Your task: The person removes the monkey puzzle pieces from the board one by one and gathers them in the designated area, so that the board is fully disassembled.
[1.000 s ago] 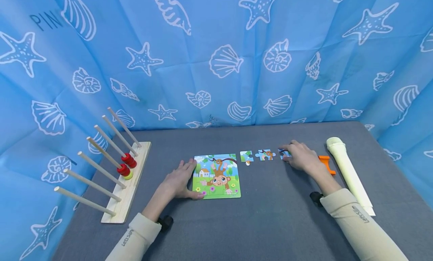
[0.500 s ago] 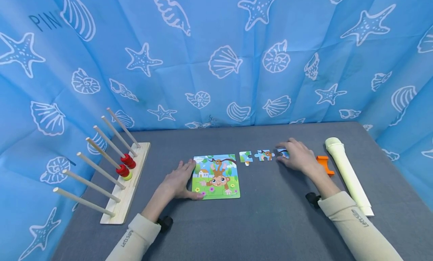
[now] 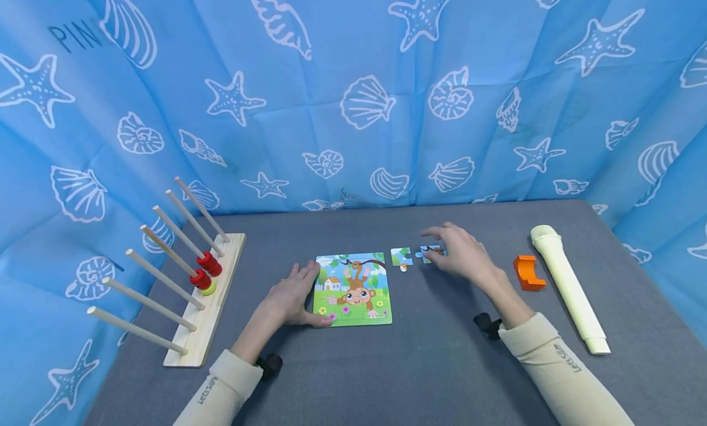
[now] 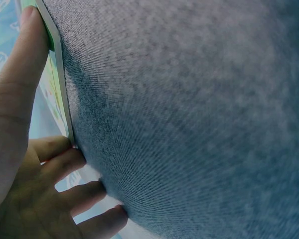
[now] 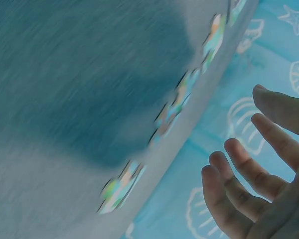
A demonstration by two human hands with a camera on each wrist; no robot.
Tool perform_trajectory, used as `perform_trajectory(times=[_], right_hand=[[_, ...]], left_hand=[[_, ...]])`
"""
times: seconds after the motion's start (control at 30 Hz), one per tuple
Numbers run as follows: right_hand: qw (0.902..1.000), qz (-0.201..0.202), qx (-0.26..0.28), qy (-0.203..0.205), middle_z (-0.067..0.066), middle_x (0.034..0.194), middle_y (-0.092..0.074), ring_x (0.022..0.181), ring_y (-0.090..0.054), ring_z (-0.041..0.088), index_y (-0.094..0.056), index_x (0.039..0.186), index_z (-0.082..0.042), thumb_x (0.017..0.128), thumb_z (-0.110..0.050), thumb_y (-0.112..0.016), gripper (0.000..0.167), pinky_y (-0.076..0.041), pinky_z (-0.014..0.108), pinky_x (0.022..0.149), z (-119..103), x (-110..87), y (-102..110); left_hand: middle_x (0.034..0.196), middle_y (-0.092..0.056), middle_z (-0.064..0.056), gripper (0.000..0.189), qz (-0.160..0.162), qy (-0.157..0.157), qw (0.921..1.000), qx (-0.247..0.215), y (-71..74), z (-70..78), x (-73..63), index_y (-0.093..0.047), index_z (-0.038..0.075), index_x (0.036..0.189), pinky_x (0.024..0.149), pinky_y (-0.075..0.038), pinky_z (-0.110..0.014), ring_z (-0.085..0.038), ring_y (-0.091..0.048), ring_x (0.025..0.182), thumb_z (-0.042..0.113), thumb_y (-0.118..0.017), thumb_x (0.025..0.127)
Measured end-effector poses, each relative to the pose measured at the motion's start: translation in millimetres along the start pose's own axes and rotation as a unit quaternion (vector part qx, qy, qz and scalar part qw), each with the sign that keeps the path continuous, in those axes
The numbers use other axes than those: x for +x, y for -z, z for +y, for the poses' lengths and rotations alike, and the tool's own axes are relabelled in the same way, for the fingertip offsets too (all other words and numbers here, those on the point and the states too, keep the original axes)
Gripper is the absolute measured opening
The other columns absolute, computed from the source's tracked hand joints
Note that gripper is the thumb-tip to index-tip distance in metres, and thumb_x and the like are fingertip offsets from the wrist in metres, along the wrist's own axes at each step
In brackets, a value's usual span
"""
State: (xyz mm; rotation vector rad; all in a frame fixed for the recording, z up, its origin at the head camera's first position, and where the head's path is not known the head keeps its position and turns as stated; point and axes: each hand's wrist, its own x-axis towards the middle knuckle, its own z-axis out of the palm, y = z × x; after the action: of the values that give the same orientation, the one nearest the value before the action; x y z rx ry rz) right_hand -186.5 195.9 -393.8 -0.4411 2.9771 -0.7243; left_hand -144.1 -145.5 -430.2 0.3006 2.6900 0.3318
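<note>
A square monkey jigsaw puzzle (image 3: 353,289) lies flat on the table. My left hand (image 3: 291,297) rests along its left side, thumb over the near left corner and fingertips by the far left corner. In the left wrist view the thumb (image 4: 27,55) lies across the puzzle's edge and the other fingers stretch out to the cloth. To the right, a loose puzzle piece (image 3: 401,258) with a tab sits by the board. My right hand (image 3: 461,254) is above a second puzzle piece (image 3: 428,251), partly covering it; its fingers are relaxed and hold nothing. A third piece (image 5: 122,186) shows in the right wrist view.
At the left stands a wooden peg rack (image 3: 218,303) with red and yellow rings. An orange curved block (image 3: 528,272) and a cream toy microphone (image 3: 569,285) lie at the right. A blue shell-print curtain (image 3: 353,150) hangs behind the grey table.
My right hand leaves the third puzzle piece and moves left over the middle one, uncovering the orange block. The left hand stays in place on the puzzle.
</note>
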Motion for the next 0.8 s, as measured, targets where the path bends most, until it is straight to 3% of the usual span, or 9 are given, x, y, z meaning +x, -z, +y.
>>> perform_trajectory(times=[0.27, 0.5, 0.63, 0.8], right_hand=[[0.9988, -0.003, 0.029, 0.040, 0.022, 0.113, -0.069, 0.101, -0.066, 0.035, -0.067, 0.133, -0.003, 0.091, -0.013, -0.076, 0.043, -0.054, 0.043, 0.071, -27, 7.6, -14], [0.9965, -0.022, 0.049, 0.064, 0.020, 0.120, -0.069, 0.110, -0.066, 0.036, -0.067, 0.134, -0.004, 0.092, -0.014, -0.075, 0.044, -0.056, 0.051, 0.084, -53, 11.4, -27], [0.9943, -0.028, 0.056, 0.086, 0.019, 0.118, -0.069, 0.106, -0.066, 0.035, -0.067, 0.133, -0.006, 0.093, -0.014, -0.075, 0.042, -0.055, 0.049, 0.082, -65, 13.4, -34], [0.9921, -0.045, 0.065, 0.098, 0.019, 0.125, -0.068, 0.114, -0.065, 0.036, -0.066, 0.135, -0.008, 0.095, -0.016, -0.074, 0.042, -0.056, 0.051, 0.087, -81, 16.4, -42]], left_hand=[[0.171, -0.022, -0.017, 0.123, -0.001, -0.004, 1.0000, -0.001, 1.5, -0.8, 0.1, -0.020, 0.006, 0.164, 0.116, -0.032, -0.072, -0.045, -0.019, 0.158, 0.059, -0.086, 0.075], [0.171, -0.023, -0.018, 0.123, -0.001, -0.008, 1.0000, 0.001, 1.1, -1.9, 1.1, -0.020, 0.005, 0.164, 0.116, -0.033, -0.072, -0.045, -0.019, 0.158, 0.060, -0.085, 0.075], [0.171, -0.023, -0.017, 0.123, 0.000, -0.006, 1.0000, 0.002, 0.6, -1.7, 1.5, -0.019, 0.005, 0.164, 0.116, -0.033, -0.071, -0.045, -0.019, 0.158, 0.061, -0.085, 0.075], [0.171, -0.023, -0.017, 0.123, 0.001, -0.006, 1.0000, -0.001, 0.1, -1.8, 1.9, -0.019, 0.006, 0.164, 0.116, -0.033, -0.072, -0.045, -0.019, 0.158, 0.061, -0.084, 0.075]])
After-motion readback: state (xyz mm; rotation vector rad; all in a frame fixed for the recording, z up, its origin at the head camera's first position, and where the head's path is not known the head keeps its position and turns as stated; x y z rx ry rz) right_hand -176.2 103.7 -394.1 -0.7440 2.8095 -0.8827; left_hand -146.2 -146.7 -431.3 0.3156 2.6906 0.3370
